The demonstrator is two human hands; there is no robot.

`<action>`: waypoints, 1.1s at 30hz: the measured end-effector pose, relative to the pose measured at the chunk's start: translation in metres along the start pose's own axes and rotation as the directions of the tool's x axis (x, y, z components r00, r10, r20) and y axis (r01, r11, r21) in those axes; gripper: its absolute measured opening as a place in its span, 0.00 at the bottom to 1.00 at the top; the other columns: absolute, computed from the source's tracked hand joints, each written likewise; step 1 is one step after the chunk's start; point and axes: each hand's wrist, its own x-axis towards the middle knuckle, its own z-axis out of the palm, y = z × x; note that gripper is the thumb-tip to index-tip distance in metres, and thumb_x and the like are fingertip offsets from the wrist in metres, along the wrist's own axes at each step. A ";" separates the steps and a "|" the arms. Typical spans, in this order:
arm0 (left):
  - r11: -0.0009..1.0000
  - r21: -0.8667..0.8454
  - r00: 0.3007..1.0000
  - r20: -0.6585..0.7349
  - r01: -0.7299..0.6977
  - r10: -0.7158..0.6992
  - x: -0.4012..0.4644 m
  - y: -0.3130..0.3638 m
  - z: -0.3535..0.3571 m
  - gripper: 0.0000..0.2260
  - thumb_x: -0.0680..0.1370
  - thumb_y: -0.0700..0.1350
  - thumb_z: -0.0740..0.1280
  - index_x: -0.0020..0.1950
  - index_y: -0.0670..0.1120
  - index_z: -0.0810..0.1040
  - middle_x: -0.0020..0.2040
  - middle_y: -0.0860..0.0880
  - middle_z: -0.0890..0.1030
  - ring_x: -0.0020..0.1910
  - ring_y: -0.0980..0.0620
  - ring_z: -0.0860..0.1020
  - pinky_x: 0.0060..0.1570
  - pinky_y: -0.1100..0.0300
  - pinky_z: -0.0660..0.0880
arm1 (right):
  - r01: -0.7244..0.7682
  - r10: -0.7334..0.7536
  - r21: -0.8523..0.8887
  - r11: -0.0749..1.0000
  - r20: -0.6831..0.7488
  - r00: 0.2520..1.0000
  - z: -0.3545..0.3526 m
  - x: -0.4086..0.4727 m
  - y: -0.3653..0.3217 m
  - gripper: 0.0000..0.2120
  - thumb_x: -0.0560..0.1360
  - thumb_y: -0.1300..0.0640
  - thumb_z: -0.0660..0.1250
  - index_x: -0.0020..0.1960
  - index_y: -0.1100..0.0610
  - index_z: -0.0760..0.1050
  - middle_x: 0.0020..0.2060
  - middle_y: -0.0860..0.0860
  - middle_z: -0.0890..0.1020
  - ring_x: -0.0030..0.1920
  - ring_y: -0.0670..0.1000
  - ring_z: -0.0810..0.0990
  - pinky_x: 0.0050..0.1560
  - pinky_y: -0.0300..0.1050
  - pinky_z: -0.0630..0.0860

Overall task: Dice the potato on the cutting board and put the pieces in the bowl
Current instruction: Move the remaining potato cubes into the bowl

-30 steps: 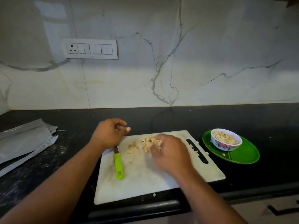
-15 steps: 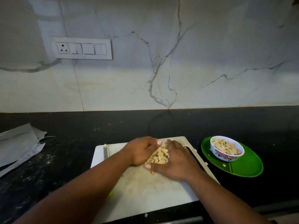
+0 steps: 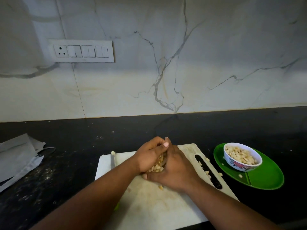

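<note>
My left hand [image 3: 149,155] and my right hand [image 3: 174,170] are cupped together over the white cutting board [image 3: 149,203], holding a heap of diced potato pieces [image 3: 157,166] between the palms. One piece [image 3: 160,187] lies on the board just under them. A few loose pieces [image 3: 207,172] sit near the board's handle slot. The flowered bowl [image 3: 242,165], part full of dice, stands on a green plate [image 3: 265,178] to the right. The knife blade [image 3: 112,161] shows left of my left wrist; its green handle is mostly hidden by my forearm.
A grey folded cloth or bag [image 3: 18,156] lies on the black counter [image 3: 182,130] at the left. A marble wall with a switch panel [image 3: 81,51] rises behind. Stray potato bits [image 3: 240,175] lie on the green plate. The counter's front edge runs just below the board.
My left hand left the knife and joined my right hand; together they closed round the scattered dice and gathered them into one heap. The camera view shifted slightly.
</note>
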 end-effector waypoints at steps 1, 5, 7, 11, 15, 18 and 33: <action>0.999 -0.040 0.999 -0.033 0.032 -0.033 0.001 0.003 0.002 0.20 0.73 0.72 0.67 0.47 0.56 0.79 0.48 0.53 0.83 0.51 0.53 0.81 0.66 0.40 0.75 | 0.013 -0.013 0.020 1.000 -0.004 1.000 0.006 0.002 -0.002 0.61 0.56 0.25 0.70 0.79 0.51 0.52 0.69 0.40 0.67 0.71 0.42 0.64 0.71 0.41 0.64; 0.985 -0.143 0.991 -0.084 0.093 -0.106 0.003 0.005 0.006 0.36 0.65 0.79 0.69 0.60 0.53 0.75 0.58 0.50 0.82 0.59 0.54 0.81 0.66 0.48 0.76 | 0.036 -0.035 0.079 0.996 -0.015 0.999 0.022 0.014 0.000 0.43 0.58 0.26 0.69 0.68 0.40 0.64 0.55 0.37 0.73 0.58 0.40 0.74 0.59 0.43 0.75; 0.947 -0.310 0.992 -0.060 0.086 -0.110 0.004 0.003 0.005 0.43 0.61 0.79 0.72 0.71 0.60 0.70 0.68 0.49 0.78 0.67 0.51 0.78 0.72 0.47 0.73 | 0.089 -0.089 -0.016 0.996 -0.033 0.995 0.014 0.014 -0.002 0.40 0.58 0.31 0.70 0.67 0.41 0.65 0.53 0.36 0.74 0.55 0.40 0.74 0.54 0.39 0.75; 0.920 -0.390 0.998 -0.034 0.034 -0.051 0.002 0.007 0.005 0.46 0.62 0.75 0.72 0.76 0.61 0.65 0.67 0.58 0.75 0.63 0.62 0.75 0.69 0.58 0.72 | 0.146 -0.151 -0.093 0.985 -0.042 0.988 0.008 0.011 -0.009 0.31 0.61 0.32 0.67 0.61 0.42 0.70 0.50 0.38 0.75 0.52 0.42 0.74 0.52 0.42 0.75; 0.922 -0.385 0.997 -0.054 0.033 -0.059 -0.004 0.014 0.005 0.28 0.70 0.67 0.68 0.65 0.53 0.80 0.57 0.56 0.84 0.54 0.65 0.81 0.52 0.69 0.75 | 0.169 -0.174 -0.107 0.980 -0.045 0.984 0.007 0.008 -0.011 0.22 0.64 0.37 0.64 0.56 0.44 0.72 0.46 0.41 0.76 0.49 0.45 0.74 0.49 0.46 0.76; 0.976 -0.215 0.996 -0.067 0.044 -0.060 -0.008 0.014 0.009 0.28 0.71 0.69 0.66 0.56 0.48 0.86 0.54 0.47 0.87 0.57 0.50 0.84 0.62 0.53 0.79 | 0.157 -0.169 -0.130 0.979 -0.084 0.982 0.008 0.008 -0.013 0.20 0.67 0.40 0.60 0.55 0.46 0.74 0.46 0.42 0.78 0.47 0.44 0.76 0.47 0.44 0.76; 0.995 -0.103 0.996 -0.088 -0.003 -0.006 -0.012 0.017 0.015 0.31 0.78 0.70 0.64 0.53 0.41 0.85 0.50 0.39 0.86 0.54 0.41 0.84 0.62 0.47 0.79 | -0.015 -0.036 -0.199 0.980 -0.249 0.968 0.007 0.011 -0.027 0.10 0.72 0.49 0.66 0.45 0.54 0.81 0.40 0.50 0.83 0.40 0.49 0.81 0.40 0.37 0.66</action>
